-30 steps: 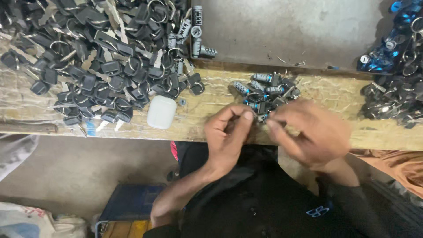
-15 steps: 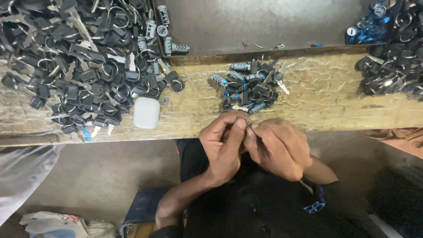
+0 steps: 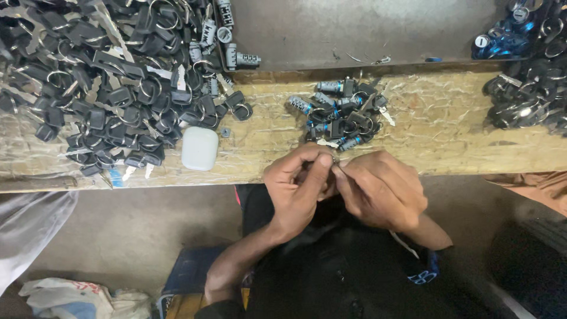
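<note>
on worn wooden bench (image 3: 449, 142): black key heap (image 3: 100, 94), grey floor (image 3: 130, 236) below.

White case (image 3: 199, 148) beside black keys (image 3: 100, 88)

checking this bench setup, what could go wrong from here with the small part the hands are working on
The left hand and right hand pinch a small part, mostly hidden by the fingers, right at the wooden bench edge; if it slips, it may drop to the floor. The small pile of lock cylinders and keys sits just past the knuckles, so a forward nudge might scatter it. The white case lies near the edge beside the big heap of black keys and could get knocked off.
</note>
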`<state>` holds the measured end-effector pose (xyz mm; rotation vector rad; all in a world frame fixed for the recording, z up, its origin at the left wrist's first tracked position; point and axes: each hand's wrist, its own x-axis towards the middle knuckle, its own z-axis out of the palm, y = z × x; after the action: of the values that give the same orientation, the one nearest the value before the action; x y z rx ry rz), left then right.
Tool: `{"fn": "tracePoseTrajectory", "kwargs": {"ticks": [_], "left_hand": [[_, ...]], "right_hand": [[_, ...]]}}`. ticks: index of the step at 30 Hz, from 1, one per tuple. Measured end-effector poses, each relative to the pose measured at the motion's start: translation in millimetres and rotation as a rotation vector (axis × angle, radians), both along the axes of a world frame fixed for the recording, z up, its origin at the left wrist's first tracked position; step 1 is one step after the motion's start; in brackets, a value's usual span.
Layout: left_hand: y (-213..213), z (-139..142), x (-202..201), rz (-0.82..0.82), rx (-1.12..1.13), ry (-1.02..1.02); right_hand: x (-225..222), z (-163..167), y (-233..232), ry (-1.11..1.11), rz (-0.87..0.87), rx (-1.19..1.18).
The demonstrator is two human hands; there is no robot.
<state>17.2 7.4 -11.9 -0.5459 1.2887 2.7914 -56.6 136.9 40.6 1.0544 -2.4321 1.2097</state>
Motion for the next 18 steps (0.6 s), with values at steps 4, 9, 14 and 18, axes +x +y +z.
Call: {"fn": "tracePoseTrajectory", "kwargs": {"ticks": [4, 9, 14, 18], "left_hand": [[3, -6, 1, 0.04, 0.322, -0.117], [2, -11, -1, 0.003, 0.356, -0.138], [-2, -9, -1, 0.01, 0.381, -0.087], [-9, -8, -2, 0.034, 0.335, -0.025]], "right_hand": [[5, -6, -3, 0.067, 0.01, 0.086], [4, -22, -10, 0.276, -0.019, -0.009], [3, -23, -10, 0.289, -0.01, -0.028], [4, -6, -10, 0.099, 0.034, 0.023]]}}
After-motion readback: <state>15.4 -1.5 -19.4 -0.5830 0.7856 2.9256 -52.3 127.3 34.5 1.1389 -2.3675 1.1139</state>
